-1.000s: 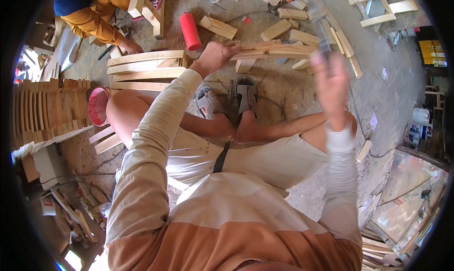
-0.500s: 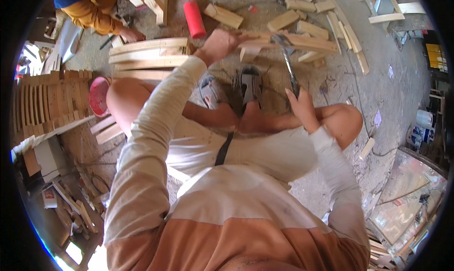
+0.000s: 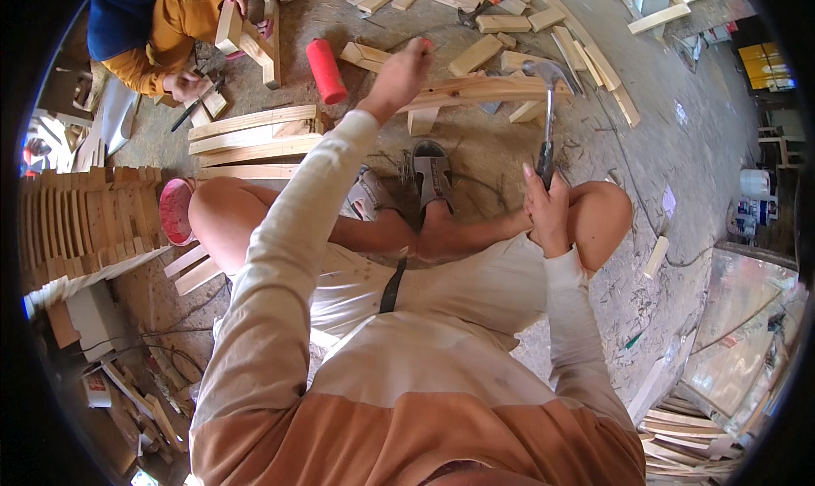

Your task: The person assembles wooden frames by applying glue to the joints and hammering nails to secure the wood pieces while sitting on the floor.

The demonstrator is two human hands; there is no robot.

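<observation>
My right hand [image 3: 548,206] is wrapped around the dark grip of a claw hammer [image 3: 548,117]. The hammer's metal head shows above the right end of a long wooden piece [image 3: 475,90]. That piece lies crosswise beyond my feet, with a short wood block [image 3: 422,122] under its left part. My left hand [image 3: 397,80] is closed, fingers drawn together, over or beside the left end of the wood. What its fingers hold, if anything, is hidden. A red cylinder [image 3: 326,71] lies on the floor left of this hand.
Long wooden strips [image 3: 255,135] lie at left, near a stacked wood pile [image 3: 89,214] and a pink bowl [image 3: 177,210]. Wood offcuts [image 3: 475,55] and another hammer [image 3: 488,6] lie at the far side. A co-worker [image 3: 174,28] crouches at far left, handling wood. A cable crosses the floor at right.
The hammer has shifted right along the wooden piece and now points more upright. My left hand stays closed near the wood's left end. The whole view has shifted, showing more of the co-worker.
</observation>
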